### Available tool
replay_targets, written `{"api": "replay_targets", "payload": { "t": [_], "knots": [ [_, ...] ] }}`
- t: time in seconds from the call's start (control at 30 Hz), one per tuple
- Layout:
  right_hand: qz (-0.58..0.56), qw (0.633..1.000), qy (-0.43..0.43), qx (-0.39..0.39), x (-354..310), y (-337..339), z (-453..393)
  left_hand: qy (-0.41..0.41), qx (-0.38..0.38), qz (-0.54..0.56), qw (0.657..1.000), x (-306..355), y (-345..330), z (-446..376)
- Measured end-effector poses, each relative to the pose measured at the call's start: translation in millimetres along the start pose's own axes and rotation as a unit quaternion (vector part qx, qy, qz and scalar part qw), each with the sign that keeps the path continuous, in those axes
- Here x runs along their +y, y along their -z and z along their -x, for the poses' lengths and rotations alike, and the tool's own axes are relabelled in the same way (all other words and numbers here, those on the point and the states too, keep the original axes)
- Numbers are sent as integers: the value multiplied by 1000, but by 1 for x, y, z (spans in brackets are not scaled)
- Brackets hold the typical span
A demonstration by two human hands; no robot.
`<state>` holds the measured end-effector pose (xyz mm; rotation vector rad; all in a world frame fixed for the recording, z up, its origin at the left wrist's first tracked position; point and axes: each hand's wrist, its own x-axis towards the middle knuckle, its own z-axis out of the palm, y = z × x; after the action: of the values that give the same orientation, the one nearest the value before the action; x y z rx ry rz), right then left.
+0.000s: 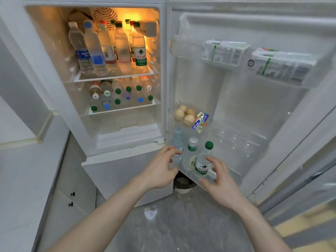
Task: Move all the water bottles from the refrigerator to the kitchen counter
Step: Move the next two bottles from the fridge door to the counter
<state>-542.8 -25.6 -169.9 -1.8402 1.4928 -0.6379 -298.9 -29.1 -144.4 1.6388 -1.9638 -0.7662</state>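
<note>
The refrigerator [163,73] stands open. Its upper shelf [112,78] holds several upright water bottles, among them a green-labelled one [139,50]; the lower shelf [121,109] holds several more. In the bottom door rack stand three bottles: a blue-capped one [177,140], a white-capped one [190,151] and a green-capped one [202,164]. My left hand [161,168] hovers with spread fingers near the blue-capped bottle, holding nothing. My right hand [221,182] is beside the green-capped bottle with fingers loosely curved; no grip shows.
The white kitchen counter [27,179] runs along the left, with cabinet doors below. The open door [254,106] holds eggs [183,115], small packets and white cartons [223,51] on upper racks. A dark round bin [183,182] sits on the grey floor under the door.
</note>
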Motion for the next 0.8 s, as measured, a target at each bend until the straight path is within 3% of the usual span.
{"api": "replay_targets", "payload": {
  "t": [0.23, 0.47, 0.63, 0.8],
  "knots": [
    [-9, 1000, -1, 0, 28, 5, -56, 45, -18, -35, 998, 10, -33, -75],
    [85, 995, 34, -42, 44, 11, -93, 49, -9, -135, 990, 6, -61, -126],
    [102, 991, 58, -61, 60, 13, -96, 62, 27, -163, 984, 6, -68, -132],
    [45, 994, 96, -37, 65, 10, -92, 63, 76, -139, 985, 6, -82, -128]
  ]
}}
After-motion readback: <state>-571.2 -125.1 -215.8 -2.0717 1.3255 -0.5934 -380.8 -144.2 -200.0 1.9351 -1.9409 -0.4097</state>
